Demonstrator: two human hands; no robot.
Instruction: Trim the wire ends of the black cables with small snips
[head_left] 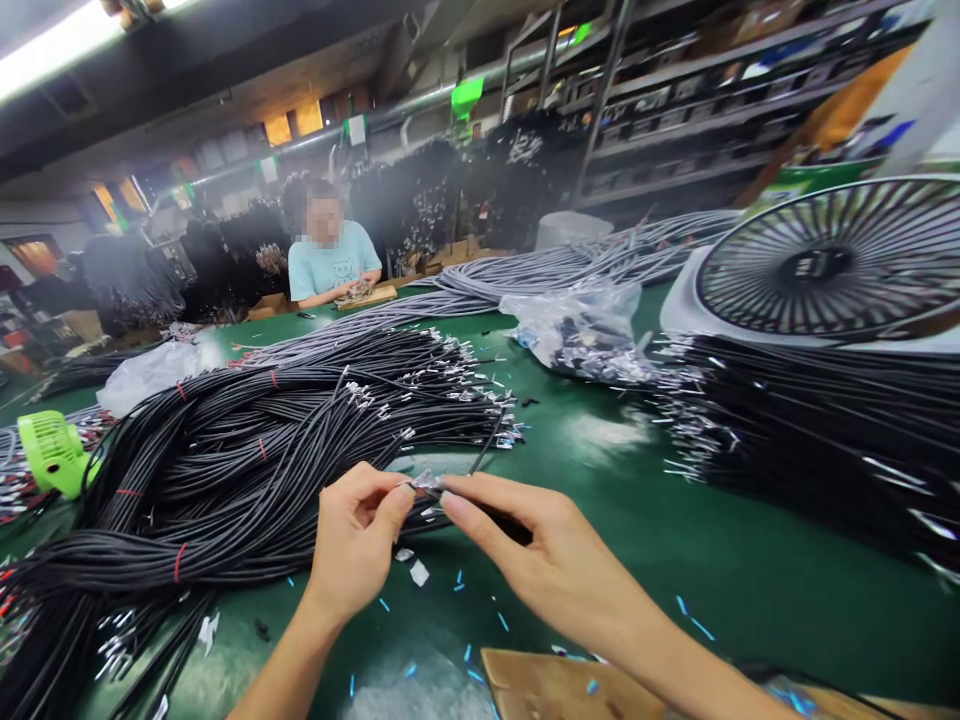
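My left hand (356, 535) pinches a small silver connector (426, 484) at the end of a black cable (487, 445). My right hand (536, 555) holds the same black cable just behind that tip, fingers wrapped along it. Both hands meet over the green table (750, 570). A large heap of black cables (247, 450) with metal ends, tied with red bands, lies directly behind and left of my hands.
More black cables (825, 430) are piled at right under a white fan (832, 265). A clear plastic bag (581, 330) of small parts, grey cables (540, 275), a green mini fan (52, 452), a wooden board (562, 685). A person in a light blue shirt (330, 265) works across the table.
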